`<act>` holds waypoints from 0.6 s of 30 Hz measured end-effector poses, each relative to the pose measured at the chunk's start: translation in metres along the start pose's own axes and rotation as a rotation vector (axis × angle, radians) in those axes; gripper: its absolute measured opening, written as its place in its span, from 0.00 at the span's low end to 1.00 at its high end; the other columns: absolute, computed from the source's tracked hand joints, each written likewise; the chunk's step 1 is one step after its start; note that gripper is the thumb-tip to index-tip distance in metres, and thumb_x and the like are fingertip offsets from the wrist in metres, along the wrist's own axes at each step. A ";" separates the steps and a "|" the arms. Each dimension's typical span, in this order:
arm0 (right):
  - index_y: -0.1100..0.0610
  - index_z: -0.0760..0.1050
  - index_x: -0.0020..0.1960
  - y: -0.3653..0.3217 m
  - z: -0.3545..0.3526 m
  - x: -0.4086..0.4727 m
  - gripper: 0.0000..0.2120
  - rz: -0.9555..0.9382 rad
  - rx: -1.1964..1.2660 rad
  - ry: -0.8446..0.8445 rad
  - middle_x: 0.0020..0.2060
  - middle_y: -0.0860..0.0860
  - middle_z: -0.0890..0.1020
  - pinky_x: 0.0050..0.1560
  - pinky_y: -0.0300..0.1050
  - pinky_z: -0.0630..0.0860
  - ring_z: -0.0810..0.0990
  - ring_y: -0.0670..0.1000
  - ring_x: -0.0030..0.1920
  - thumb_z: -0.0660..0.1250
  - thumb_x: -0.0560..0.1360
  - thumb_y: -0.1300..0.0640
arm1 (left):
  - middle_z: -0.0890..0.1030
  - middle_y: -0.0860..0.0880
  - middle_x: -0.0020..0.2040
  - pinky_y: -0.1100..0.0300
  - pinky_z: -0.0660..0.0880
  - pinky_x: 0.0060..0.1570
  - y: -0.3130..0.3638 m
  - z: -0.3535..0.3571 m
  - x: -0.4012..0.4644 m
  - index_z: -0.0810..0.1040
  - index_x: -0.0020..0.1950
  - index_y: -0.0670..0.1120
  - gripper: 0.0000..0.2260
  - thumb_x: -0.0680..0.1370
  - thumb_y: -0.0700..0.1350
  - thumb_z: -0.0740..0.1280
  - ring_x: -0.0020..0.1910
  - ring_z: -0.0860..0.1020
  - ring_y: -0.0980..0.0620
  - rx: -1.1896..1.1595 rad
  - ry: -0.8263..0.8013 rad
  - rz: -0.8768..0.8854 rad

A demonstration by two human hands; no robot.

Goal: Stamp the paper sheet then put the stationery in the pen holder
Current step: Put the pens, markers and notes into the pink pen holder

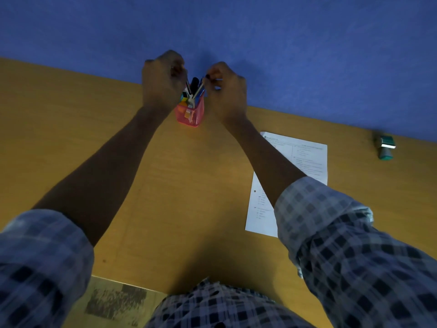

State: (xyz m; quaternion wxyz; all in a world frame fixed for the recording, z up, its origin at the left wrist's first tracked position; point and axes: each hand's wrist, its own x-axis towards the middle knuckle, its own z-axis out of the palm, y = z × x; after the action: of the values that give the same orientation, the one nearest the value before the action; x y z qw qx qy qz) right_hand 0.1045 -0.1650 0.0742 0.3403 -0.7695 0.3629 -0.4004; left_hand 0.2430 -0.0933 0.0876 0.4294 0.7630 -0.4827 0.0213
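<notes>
Pink mesh holder standing upright at 12 o'clock on the wooden desk, near the far edge where the blue wall begins. Crowded with stationery: dark pens, a white stick, bits of green, yellow and blue poking from the top.

Left hand reaching in at 11 o'clock of the holder, fingers curled inward above the rim, seemingly round a thin dark pen; grip too blurred to confirm. Right hand at 1 o'clock of the holder, fingers bent, thumb and forefinger pinching the top of a slim pale stick that slants down into the holder. Both forearms bare, checked sleeves rolled to the elbows.

Paper lying flat at 3 o'clock of the desk's middle, printed text on it, partly hidden under the right forearm. No stamp mark legible at this sharpness. Green stamp tipped on its side at far 3 o'clock, well apart from the paper, near the wall.
</notes>
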 end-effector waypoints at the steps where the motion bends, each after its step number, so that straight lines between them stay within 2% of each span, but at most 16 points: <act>1: 0.62 0.78 0.47 0.001 0.003 0.001 0.05 -0.019 -0.028 -0.013 0.40 0.52 0.84 0.43 0.53 0.81 0.84 0.50 0.42 0.69 0.74 0.60 | 0.85 0.43 0.42 0.55 0.80 0.42 -0.002 0.002 0.000 0.81 0.49 0.39 0.08 0.74 0.41 0.66 0.41 0.84 0.49 0.032 -0.015 0.010; 9: 0.62 0.78 0.46 0.006 0.014 0.005 0.06 -0.095 -0.173 -0.104 0.38 0.54 0.84 0.41 0.55 0.79 0.82 0.54 0.39 0.67 0.75 0.59 | 0.86 0.47 0.48 0.59 0.74 0.41 -0.013 0.015 -0.006 0.81 0.54 0.45 0.11 0.76 0.46 0.64 0.47 0.83 0.46 0.243 -0.049 0.031; 13: 0.62 0.78 0.48 0.005 0.016 0.011 0.07 -0.090 -0.193 -0.125 0.40 0.54 0.84 0.44 0.55 0.79 0.83 0.54 0.42 0.67 0.76 0.58 | 0.85 0.48 0.50 0.55 0.77 0.46 -0.019 0.020 -0.004 0.81 0.55 0.47 0.11 0.77 0.48 0.64 0.49 0.83 0.46 0.302 -0.076 0.000; 18: 0.61 0.78 0.48 0.011 0.020 0.012 0.07 -0.084 -0.219 -0.158 0.39 0.54 0.84 0.44 0.55 0.79 0.83 0.54 0.42 0.67 0.76 0.57 | 0.85 0.47 0.49 0.55 0.76 0.43 -0.025 0.023 -0.006 0.81 0.56 0.47 0.12 0.78 0.49 0.62 0.47 0.83 0.45 0.368 -0.103 0.000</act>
State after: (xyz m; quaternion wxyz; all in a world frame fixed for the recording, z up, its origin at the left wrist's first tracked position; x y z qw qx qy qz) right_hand 0.1234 -0.1761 0.0606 0.2644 -0.8458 0.3439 -0.3106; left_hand 0.2498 -0.1007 0.0547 0.2575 0.8286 -0.4921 0.0703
